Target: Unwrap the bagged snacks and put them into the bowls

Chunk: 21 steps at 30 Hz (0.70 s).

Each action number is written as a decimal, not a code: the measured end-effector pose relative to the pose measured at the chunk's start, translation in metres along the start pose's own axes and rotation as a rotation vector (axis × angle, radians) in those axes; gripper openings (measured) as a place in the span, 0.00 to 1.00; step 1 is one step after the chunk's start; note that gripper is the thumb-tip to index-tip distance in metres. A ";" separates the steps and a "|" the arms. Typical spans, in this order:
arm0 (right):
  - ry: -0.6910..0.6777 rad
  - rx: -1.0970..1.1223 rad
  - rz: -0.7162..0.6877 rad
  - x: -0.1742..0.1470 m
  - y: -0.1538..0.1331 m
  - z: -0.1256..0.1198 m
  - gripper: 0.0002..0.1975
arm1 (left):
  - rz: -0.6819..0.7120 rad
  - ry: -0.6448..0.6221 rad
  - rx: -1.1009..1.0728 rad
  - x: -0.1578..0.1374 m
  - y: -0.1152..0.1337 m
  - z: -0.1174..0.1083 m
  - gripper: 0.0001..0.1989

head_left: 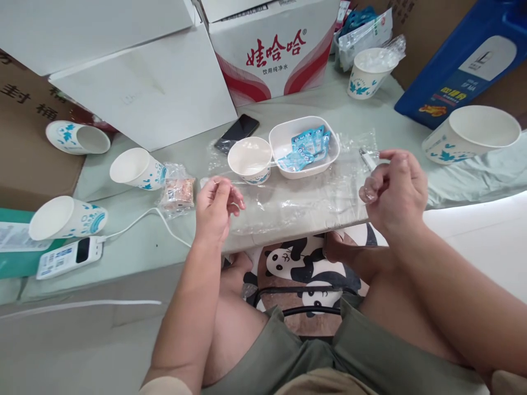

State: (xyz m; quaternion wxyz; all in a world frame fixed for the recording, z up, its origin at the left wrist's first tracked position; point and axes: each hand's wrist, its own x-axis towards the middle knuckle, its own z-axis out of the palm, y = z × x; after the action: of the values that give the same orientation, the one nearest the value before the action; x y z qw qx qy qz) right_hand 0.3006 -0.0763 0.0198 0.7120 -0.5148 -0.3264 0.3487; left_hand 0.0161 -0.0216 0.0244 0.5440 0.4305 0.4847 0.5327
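Note:
My left hand [218, 206] is closed in a pinch above the front of the table, left of a white paper cup [250, 159]. What its fingers hold is too thin to make out. On the right, my right hand [397, 189] is curled shut, with shiny clear plastic film [371, 186] at its fingertips. A clear plastic sheet [296, 203] lies wrinkled on the table between my hands. Behind it, touching the cup, stands a white plastic tub [280, 144] with several blue-and-white sachets [308, 144]. A small white item [368, 159] lies beside my right hand.
A phone [237, 133] lies behind the cup. Paper cups [138, 169] and a wrapped pinkish packet [179, 193] are at left, near a white power bank [69, 259] with a cable. Cartons [274, 55] line the back. A blue jug [448, 71] and a large cup [469, 134] stand right.

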 end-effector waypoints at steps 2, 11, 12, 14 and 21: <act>-0.119 0.049 0.072 0.000 0.000 -0.002 0.18 | -0.003 0.049 -0.056 -0.001 0.003 0.003 0.21; -0.333 -0.134 0.289 -0.015 0.004 0.004 0.20 | -0.258 0.157 -0.067 0.007 0.015 -0.005 0.17; -0.301 -0.136 0.288 -0.015 0.003 0.005 0.20 | -0.269 0.157 -0.058 0.008 0.015 -0.007 0.17; -0.249 -0.160 0.288 -0.014 -0.001 0.007 0.20 | -0.286 0.160 -0.051 0.010 0.014 -0.011 0.15; -0.177 -0.111 0.366 -0.009 -0.009 0.009 0.18 | -0.334 0.076 -0.094 0.015 0.010 -0.021 0.20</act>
State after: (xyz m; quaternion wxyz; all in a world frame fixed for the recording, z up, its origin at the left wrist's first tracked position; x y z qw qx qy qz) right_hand 0.2896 -0.0816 0.0298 0.5759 -0.5711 -0.3073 0.4978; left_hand -0.0071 -0.0069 0.0295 0.6257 0.2978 0.5444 0.4727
